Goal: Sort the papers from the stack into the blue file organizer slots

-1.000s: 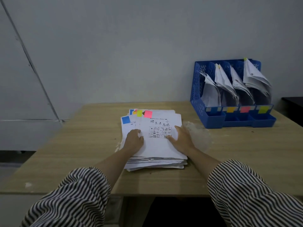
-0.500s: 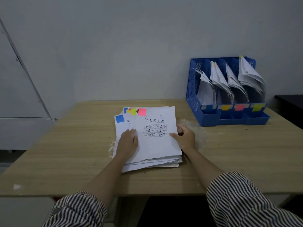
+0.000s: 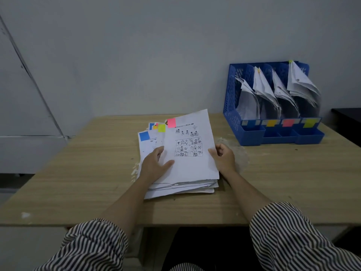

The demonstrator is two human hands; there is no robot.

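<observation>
**Q:** Papers — where are they?

**A:** The stack lies on a wooden table, near its front edge, straight ahead of the person. Its sheets are fanned at the far end, showing coloured tabs: blue, yellow, orange. The top sheet has a pink tab at its far left corner and small black cartoon drawings in a grid. Its far end is tilted up off the stack.

**Q:** What are the hands doing?

**A:** The right hand pinches the top sheet's right edge, fingers curled. The left hand rests on the left side of the stack, fingers fairly straight, thumb lying on the top sheet. Both arms wear striped sleeves pushed up.

**Q:** And the organizer?

**A:** The blue organizer stands at the table's far right, against a grey wall, well apart from the stack. Its four slots each hold leaning papers. Labels on its front run blue, orange, pink, yellow from left to right.
</observation>
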